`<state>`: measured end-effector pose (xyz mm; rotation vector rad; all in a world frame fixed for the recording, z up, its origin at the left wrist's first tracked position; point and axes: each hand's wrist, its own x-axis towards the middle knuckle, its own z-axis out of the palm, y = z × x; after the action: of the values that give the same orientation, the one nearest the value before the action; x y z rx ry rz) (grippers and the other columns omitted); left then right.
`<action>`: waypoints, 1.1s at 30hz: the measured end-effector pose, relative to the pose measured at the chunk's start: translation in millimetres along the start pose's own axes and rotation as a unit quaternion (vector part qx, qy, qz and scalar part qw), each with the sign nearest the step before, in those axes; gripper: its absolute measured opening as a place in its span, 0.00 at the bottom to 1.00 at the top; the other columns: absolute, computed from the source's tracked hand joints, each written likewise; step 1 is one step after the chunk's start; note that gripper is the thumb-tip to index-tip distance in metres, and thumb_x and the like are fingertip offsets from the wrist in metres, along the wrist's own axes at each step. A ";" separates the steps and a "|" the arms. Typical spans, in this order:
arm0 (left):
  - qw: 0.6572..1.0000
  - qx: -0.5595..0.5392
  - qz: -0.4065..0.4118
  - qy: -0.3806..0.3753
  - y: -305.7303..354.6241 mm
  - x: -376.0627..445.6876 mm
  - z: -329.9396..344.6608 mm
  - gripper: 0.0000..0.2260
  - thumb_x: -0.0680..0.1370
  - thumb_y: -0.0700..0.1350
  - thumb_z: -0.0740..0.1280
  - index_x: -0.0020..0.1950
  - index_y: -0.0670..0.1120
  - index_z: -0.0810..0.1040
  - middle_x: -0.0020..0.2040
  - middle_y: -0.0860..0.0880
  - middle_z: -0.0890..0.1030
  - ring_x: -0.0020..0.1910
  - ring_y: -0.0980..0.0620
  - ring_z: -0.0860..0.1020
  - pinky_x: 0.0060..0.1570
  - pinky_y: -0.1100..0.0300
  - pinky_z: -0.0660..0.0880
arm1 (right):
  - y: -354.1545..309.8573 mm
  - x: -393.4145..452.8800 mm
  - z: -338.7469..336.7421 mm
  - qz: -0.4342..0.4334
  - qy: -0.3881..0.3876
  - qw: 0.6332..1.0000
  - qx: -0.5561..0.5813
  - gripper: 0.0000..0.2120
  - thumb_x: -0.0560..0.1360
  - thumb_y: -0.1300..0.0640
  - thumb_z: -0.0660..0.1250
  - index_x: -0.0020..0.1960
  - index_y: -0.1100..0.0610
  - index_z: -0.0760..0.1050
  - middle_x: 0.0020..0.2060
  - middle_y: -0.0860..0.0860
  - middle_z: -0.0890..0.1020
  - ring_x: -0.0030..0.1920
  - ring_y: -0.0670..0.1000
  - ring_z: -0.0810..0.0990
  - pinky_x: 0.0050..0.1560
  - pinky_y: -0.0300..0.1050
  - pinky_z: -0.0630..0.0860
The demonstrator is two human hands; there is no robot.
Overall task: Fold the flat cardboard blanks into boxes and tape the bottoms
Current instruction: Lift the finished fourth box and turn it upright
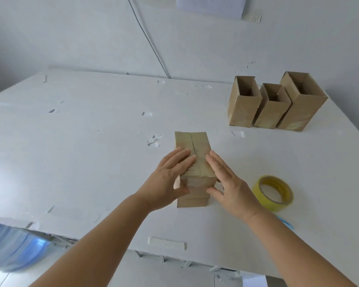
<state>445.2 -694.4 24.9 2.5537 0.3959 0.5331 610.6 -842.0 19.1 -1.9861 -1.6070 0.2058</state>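
A brown cardboard box (192, 142) stands upside down on the white table (91, 141), its closed bottom flaps facing up with clear tape over the near part of the seam. My left hand (168, 181) lies flat on the left half of the top, thumb down the near face. My right hand (228, 181) presses straight fingers along the right edge, thumb on the near face. A roll of yellow tape (275, 192) lies flat on the table just right of my right hand.
Three folded boxes (274, 102) stand upright and open-topped in a row at the back right. A blue object (286, 222) pokes out behind my right forearm. A bluish plastic thing (13, 247) sits below the table's near-left edge. The wall is close behind.
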 end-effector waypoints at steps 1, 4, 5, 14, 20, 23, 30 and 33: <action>1.000 -0.026 -0.014 0.001 1.2 0.3 -2.6 0.35 0.71 0.50 0.75 0.74 0.53 0.63 0.74 0.58 0.57 0.75 0.57 0.52 0.73 0.63 0.52 | -0.2 -0.2 -2.2 0.017 -0.014 0.999 0.034 0.44 0.72 0.58 0.72 0.75 0.41 0.46 0.75 0.37 0.49 0.72 0.43 0.63 0.65 0.47 0.72; 0.979 -0.148 -0.138 0.036 11.6 7.2 -10.3 0.38 0.69 0.65 0.67 0.76 0.55 0.60 0.76 0.59 0.52 0.76 0.57 0.49 0.71 0.58 0.53 | -9.1 9.1 -12.3 0.110 -0.005 0.977 0.183 0.46 0.70 0.46 0.72 0.77 0.43 0.46 0.73 0.33 0.56 0.68 0.35 0.65 0.63 0.35 0.68; 0.964 -0.179 -0.193 0.045 14.3 12.1 -12.2 0.38 0.71 0.66 0.65 0.77 0.54 0.57 0.76 0.58 0.52 0.76 0.58 0.48 0.71 0.57 0.52 | -13.7 16.1 -15.8 0.139 -0.003 0.967 0.212 0.44 0.70 0.41 0.70 0.77 0.43 0.47 0.69 0.31 0.59 0.65 0.32 0.66 0.62 0.34 0.67; 0.906 -0.316 -0.274 0.068 28.5 46.7 -25.3 0.13 0.77 0.41 0.61 0.59 0.53 0.75 0.53 0.54 0.81 0.54 0.55 0.79 0.55 0.50 0.78 | -35.9 76.1 -18.0 0.237 0.071 0.933 0.262 0.14 0.73 0.52 0.66 0.57 0.47 0.70 0.47 0.40 0.79 0.47 0.41 0.79 0.48 0.46 0.78; 0.851 -0.439 -0.235 0.167 43.6 57.6 -44.7 0.19 0.68 0.53 0.72 0.55 0.50 0.71 0.56 0.54 0.79 0.58 0.62 0.76 0.39 0.68 0.76 | -53.5 82.1 -37.9 0.224 0.221 0.867 0.387 0.22 0.63 0.35 0.69 0.49 0.47 0.69 0.45 0.41 0.78 0.39 0.31 0.77 0.33 0.29 0.72; 0.840 -0.417 -0.273 0.215 53.5 64.0 -45.0 0.25 0.65 0.62 0.69 0.57 0.52 0.71 0.56 0.53 0.77 0.55 0.56 0.77 0.44 0.64 0.74 | -58.8 83.8 -36.0 0.235 0.257 0.867 0.357 0.24 0.63 0.36 0.71 0.49 0.50 0.68 0.47 0.48 0.77 0.41 0.40 0.78 0.33 0.32 0.72; 0.882 -0.355 -0.234 0.205 50.5 55.0 -42.1 0.11 0.79 0.50 0.63 0.53 0.68 0.77 0.53 0.49 0.74 0.55 0.55 0.77 0.53 0.61 0.73 | -67.1 74.0 -23.2 0.224 0.262 0.901 0.264 0.22 0.74 0.46 0.66 0.67 0.48 0.68 0.52 0.48 0.70 0.47 0.43 0.76 0.42 0.32 0.71; 0.891 -0.353 -0.214 0.187 47.0 45.5 -46.7 0.15 0.82 0.49 0.55 0.60 0.70 0.73 0.56 0.55 0.75 0.60 0.60 0.73 0.61 0.60 0.70 | -73.7 70.2 -24.0 0.207 0.276 0.915 0.208 0.22 0.79 0.48 0.58 0.72 0.48 0.65 0.50 0.49 0.67 0.46 0.41 0.73 0.44 0.26 0.67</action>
<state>473.1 -697.7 100.2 1.5984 0.7236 0.8172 577.7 -775.7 93.0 -1.8017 -0.7086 0.1156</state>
